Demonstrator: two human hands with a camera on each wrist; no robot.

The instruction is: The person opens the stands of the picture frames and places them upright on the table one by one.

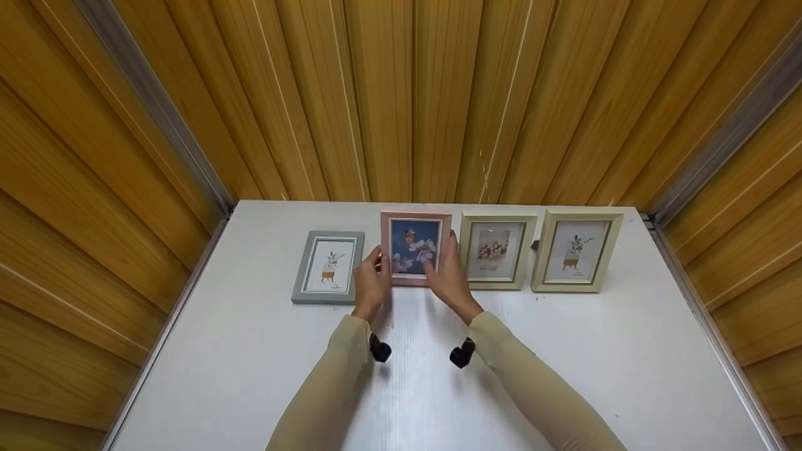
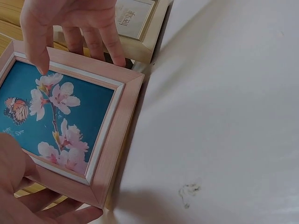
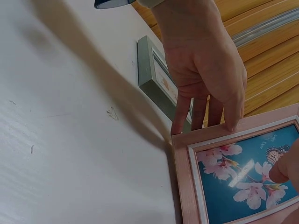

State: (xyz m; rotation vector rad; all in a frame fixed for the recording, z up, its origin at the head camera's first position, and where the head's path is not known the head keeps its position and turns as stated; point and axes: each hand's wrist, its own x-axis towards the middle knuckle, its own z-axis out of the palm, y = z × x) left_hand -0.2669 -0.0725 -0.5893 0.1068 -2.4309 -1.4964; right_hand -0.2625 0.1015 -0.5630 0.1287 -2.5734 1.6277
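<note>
A pink picture frame point(image 1: 410, 250) with a butterfly and blossoms on blue stands near the back of the white table, held at both sides. My left hand point(image 1: 371, 287) grips its left edge, fingers behind in the left wrist view. On the opposite edge, my right hand point(image 1: 452, 282) has its thumb across the front and fingers at the side. A grey-green frame point(image 1: 328, 266) with a plant print is just left of my left hand. Close to the right hand stands a cream frame point(image 1: 497, 250) with a small photo; the left wrist view shows part of its lettering.
Another cream frame point(image 1: 576, 252) with a plant print stands at the right end of the row. Wood-panelled walls point(image 1: 413, 100) with metal corner strips enclose the white table point(image 1: 207, 376) at the back and sides.
</note>
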